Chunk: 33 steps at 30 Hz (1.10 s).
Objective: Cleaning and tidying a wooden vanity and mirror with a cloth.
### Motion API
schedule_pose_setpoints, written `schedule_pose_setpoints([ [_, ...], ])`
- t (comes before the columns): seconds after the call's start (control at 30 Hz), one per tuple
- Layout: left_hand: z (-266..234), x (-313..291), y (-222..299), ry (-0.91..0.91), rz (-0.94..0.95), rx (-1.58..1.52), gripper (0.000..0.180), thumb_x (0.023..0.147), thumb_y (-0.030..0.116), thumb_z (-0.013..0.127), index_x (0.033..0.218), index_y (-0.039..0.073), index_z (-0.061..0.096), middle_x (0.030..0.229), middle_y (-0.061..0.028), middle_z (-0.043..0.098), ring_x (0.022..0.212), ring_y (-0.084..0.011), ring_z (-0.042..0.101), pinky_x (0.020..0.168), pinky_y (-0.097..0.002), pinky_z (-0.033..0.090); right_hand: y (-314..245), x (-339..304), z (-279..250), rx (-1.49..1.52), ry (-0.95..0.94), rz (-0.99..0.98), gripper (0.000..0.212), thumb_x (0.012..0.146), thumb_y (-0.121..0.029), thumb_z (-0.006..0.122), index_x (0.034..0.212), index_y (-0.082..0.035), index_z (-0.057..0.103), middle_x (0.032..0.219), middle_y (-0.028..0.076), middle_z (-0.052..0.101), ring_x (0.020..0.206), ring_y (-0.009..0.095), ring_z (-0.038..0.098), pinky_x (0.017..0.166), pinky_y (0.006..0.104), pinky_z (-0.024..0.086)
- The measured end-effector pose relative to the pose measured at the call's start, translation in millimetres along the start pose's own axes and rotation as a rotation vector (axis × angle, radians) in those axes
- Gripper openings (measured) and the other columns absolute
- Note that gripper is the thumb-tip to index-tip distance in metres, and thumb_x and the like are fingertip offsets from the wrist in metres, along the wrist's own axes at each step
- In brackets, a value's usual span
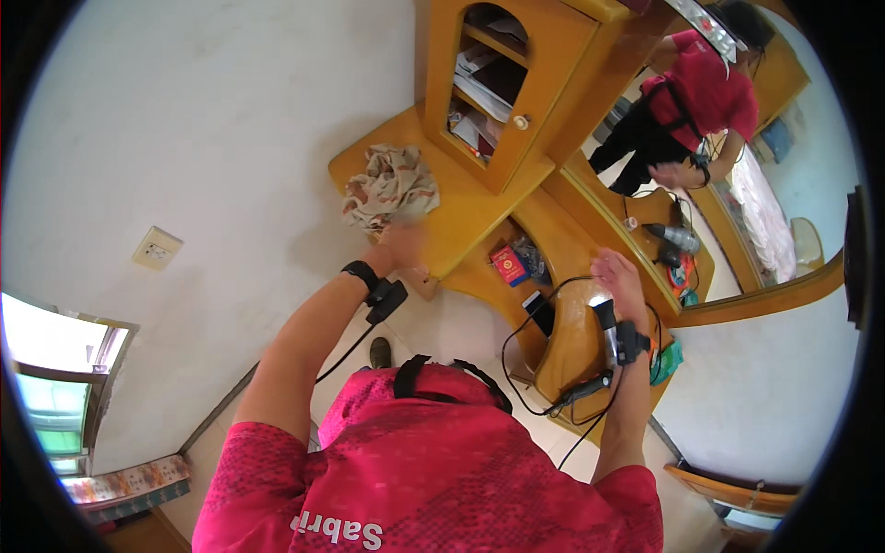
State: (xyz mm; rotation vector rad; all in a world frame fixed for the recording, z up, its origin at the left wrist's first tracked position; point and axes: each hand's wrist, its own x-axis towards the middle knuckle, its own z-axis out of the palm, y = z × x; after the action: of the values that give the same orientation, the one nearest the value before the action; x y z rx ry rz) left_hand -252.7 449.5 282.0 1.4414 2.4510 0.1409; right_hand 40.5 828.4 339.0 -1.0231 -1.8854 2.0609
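Reaching with left bare hand (406,245) into upper centre-left of frame, at lower edge of crumpled beige cloth with reddish stripes (392,182); too blurred to tell whether apart or clamped on fabric. Noted cloth lying bunched on yellow-brown varnished wooden desk (466,226), near pale wall (230,111). Holding right bare hand (621,282) right of centre, fingers extended and grip free, beside black nozzle end of silver-and-black hair dryer (609,343); cannot tell whether touching wood beneath. Wearing black boxy device on left wrist (386,300), another black device on right wrist (632,342). Observed right of centre: small red-and-blue box (509,264), flat black rectangular phone (537,314), looped thin black cable (505,355), green plastic bag (667,359) farther right. Recorded at top centre: yellow-brown wooden cabinet (547,69) with arched door opening, papers (484,92) inside. Logged at upper right: large wood-framed mirror (819,170), reflecting person in red shirt. Logged at left: cream wall socket (158,249).
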Motion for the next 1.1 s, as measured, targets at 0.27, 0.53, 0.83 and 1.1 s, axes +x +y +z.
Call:
schedule_pose_setpoints([
  [0.27, -22, -29, 0, 0.536, -0.048, -0.310, 0.036, 0.073, 0.029, 0.075, 0.102, 0.011, 0.064, 0.099, -0.0095, 0.064, 0.095, -0.0333, 0.062, 0.078, -0.0428, 0.052, -30, 72, 254, -0.559, -0.349, -0.479, 0.033, 0.095, -0.023, 0.058, 0.123, -0.006, 0.061, 0.110, 0.008, 0.069, 0.105, 0.021, 0.063, 0.087, 0.0312, 0.049],
  [0.53, -37, -39, -71, 0.755, -0.087, -0.103, 0.035, 0.077, 0.021, 0.075, 0.105, 0.009, 0.058, 0.113, -0.0103, 0.060, 0.110, -0.0345, 0.055, 0.083, -0.0406, 0.049, 16, 72, 349, -1.056, -0.006, -0.863, 0.031, 0.088, -0.021, 0.064, 0.118, -0.012, 0.060, 0.120, 0.012, 0.059, 0.089, 0.033, 0.064, 0.082, 0.0418, 0.053],
  [0.83, -59, -27, -52, 0.070, -0.055, -0.874, 0.037, 0.076, 0.032, 0.084, 0.085, 0.007, 0.058, 0.076, -0.0019, 0.057, 0.072, -0.0116, 0.055, 0.064, -0.0290, 0.046, 27, -3, 259, -0.767, 0.106, -0.384, 0.018, 0.088, -0.016, 0.066, 0.104, -0.007, 0.065, 0.093, 0.015, 0.065, 0.091, 0.032, 0.067, 0.074, 0.0405, 0.054],
  [1.1, -196, -32, -44, 0.365, 0.087, -1.382, 0.032, 0.082, 0.030, 0.081, 0.087, 0.007, 0.058, 0.077, 0.0014, 0.058, 0.069, -0.0059, 0.054, 0.060, -0.0239, 0.046, -148, -66, 284, -0.915, 0.436, -0.866, 0.017, 0.086, -0.009, 0.066, 0.103, -0.005, 0.066, 0.090, 0.012, 0.062, 0.081, 0.025, 0.064, 0.074, 0.0335, 0.052],
])
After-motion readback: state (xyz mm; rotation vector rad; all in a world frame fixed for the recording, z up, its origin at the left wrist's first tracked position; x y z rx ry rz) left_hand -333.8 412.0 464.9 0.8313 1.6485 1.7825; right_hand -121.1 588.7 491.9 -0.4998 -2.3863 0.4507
